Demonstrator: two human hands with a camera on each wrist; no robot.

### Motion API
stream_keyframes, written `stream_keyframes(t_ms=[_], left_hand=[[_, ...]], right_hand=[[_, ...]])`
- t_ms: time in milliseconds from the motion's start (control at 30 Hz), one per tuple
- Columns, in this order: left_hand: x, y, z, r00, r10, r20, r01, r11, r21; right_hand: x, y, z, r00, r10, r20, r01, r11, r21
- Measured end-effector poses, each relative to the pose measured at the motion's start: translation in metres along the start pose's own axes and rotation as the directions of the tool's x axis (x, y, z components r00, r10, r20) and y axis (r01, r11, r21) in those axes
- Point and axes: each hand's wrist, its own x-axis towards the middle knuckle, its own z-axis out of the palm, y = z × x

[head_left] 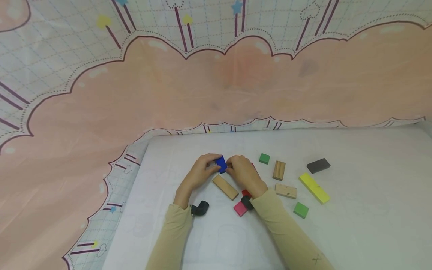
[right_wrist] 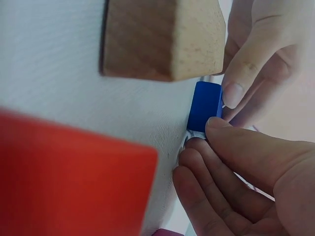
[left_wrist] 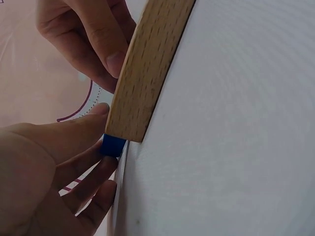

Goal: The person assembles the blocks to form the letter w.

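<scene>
Toward the far edge of the white table (head_left: 371,168), the blue rectangular block (head_left: 221,164) is pinched by the left hand (head_left: 198,170) and the right hand (head_left: 244,171) from opposite sides (neither nearer), fingers narrowed, its long axis pointed roughly at that edge.

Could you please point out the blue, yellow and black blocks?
Blue block (head_left: 221,164): head view, visible face's middle.
Yellow block (head_left: 314,188): head view, top face's middle.
Black block (head_left: 318,165): head view, top face's middle.

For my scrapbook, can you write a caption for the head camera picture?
Left hand and right hand meet at a blue block; a yellow block lies apart on the white table.
</scene>
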Motion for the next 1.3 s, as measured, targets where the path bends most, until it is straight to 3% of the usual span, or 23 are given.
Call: stream_keyframes(t_ms=[533,867,1167,1300], left_hand=[[-0.002,0.001,0.0,0.999,-0.026,-0.018,0.026,1.0,0.001],[-0.005,0.007,-0.001,0.995,-0.012,-0.1,0.014,1.0,0.021],[-0.015,0.013,-0.005,0.988,-0.001,-0.156,0.008,0.999,0.044],[-0.023,0.018,-0.005,0.986,-0.026,-0.165,0.035,0.998,0.054]], right_hand=[[-0.002,-0.002,-0.002,1.0,-0.004,0.001,0.004,1.0,0.024],[-0.008,-0.003,-0.007,1.0,0.032,0.002,-0.032,0.999,0.032],[-0.015,-0.001,-0.008,0.999,0.046,0.013,-0.046,0.997,0.055],[-0.02,-0.002,-0.012,0.998,0.059,0.022,-0.06,0.996,0.059]])
